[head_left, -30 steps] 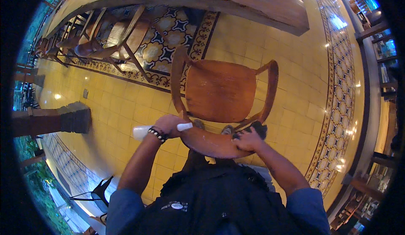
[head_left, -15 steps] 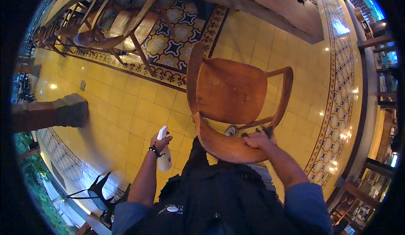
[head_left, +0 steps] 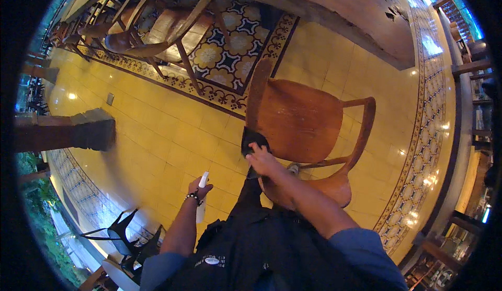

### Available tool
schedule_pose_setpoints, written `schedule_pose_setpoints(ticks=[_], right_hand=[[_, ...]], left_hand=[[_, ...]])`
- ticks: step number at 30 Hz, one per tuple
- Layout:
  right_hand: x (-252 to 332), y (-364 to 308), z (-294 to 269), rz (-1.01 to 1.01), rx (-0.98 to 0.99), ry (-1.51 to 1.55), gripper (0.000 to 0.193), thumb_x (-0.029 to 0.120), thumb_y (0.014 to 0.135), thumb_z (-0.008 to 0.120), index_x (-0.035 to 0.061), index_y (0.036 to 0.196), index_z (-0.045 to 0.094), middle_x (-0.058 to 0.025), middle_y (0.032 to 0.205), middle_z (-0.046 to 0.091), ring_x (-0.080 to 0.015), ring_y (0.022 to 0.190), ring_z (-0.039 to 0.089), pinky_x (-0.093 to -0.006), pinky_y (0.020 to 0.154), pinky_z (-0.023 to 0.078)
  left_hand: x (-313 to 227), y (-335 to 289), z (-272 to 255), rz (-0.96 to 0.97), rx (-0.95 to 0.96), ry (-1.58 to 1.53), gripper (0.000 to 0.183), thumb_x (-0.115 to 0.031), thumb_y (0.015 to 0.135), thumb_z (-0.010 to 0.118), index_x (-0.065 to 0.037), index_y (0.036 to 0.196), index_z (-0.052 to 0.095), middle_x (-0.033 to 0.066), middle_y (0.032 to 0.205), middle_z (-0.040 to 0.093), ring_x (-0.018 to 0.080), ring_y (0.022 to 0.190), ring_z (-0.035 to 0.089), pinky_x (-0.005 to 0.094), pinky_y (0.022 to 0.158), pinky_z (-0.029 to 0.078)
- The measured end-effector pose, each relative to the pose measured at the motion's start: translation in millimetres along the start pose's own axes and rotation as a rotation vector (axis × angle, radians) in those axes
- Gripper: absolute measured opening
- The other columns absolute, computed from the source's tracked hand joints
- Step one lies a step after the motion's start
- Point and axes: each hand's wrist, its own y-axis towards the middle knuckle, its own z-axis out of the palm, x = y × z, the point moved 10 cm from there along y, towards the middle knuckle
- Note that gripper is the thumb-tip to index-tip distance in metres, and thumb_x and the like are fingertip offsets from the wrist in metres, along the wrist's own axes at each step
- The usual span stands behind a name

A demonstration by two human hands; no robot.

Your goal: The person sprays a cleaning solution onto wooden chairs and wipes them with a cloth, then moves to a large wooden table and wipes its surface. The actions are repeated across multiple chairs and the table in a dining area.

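Observation:
A wooden armchair [head_left: 302, 119] with a smooth brown seat stands in front of me, its curved back rail closest to my body. My right hand [head_left: 262, 161] reaches across that rail and presses a black cloth [head_left: 254, 138] onto the chair's left armrest, where it meets the back. The fingers are closed on the cloth, which partly wraps the wood. Off to the chair's left, my left hand [head_left: 199, 187] grips a white spray bottle [head_left: 201, 211] by its neck, held upright and apart from the chair.
A long wooden table [head_left: 345, 24] runs along the far side, with several wooden chairs [head_left: 172, 32] at its left on patterned tiles. A dark post base [head_left: 94, 129] stands on the yellow tiled floor at left. A black-strapped object [head_left: 121, 231] lies at lower left.
My right hand has slid leftward along the chair's back rail to the left armrest, taking the black cloth along. My left hand still holds the spray bottle, slightly lower. The view has shifted a little.

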Motion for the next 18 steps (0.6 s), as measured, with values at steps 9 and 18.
schedule_pose_setpoints(ticks=[9,18], right_hand=[[37,102,-64,-0.309,-0.237,-0.795,0.052,0.038,0.107,0.051,0.0324,0.157,0.043,-0.0009,0.175,0.008,-0.0425,0.153,0.028,-0.0663,0.114,0.038],[45,190,-255,-0.145,-0.852,-0.309,0.054,0.038,0.107,0.052,0.0249,0.159,0.042,-0.0073,0.173,0.013,-0.0415,0.113,0.067,-0.0500,0.092,0.058]], left_hand=[[-98,-31,-28,0.147,-0.009,-0.216,0.055,-0.034,0.086,0.082,-0.011,0.132,0.064,0.0091,0.100,0.076,0.0209,0.093,0.073,0.0383,0.085,0.058],[-62,-39,-1,0.244,0.025,0.098,0.057,-0.037,0.086,0.079,-0.011,0.134,0.061,0.0166,0.105,0.075,0.0362,0.098,0.072,0.0444,0.087,0.058]])
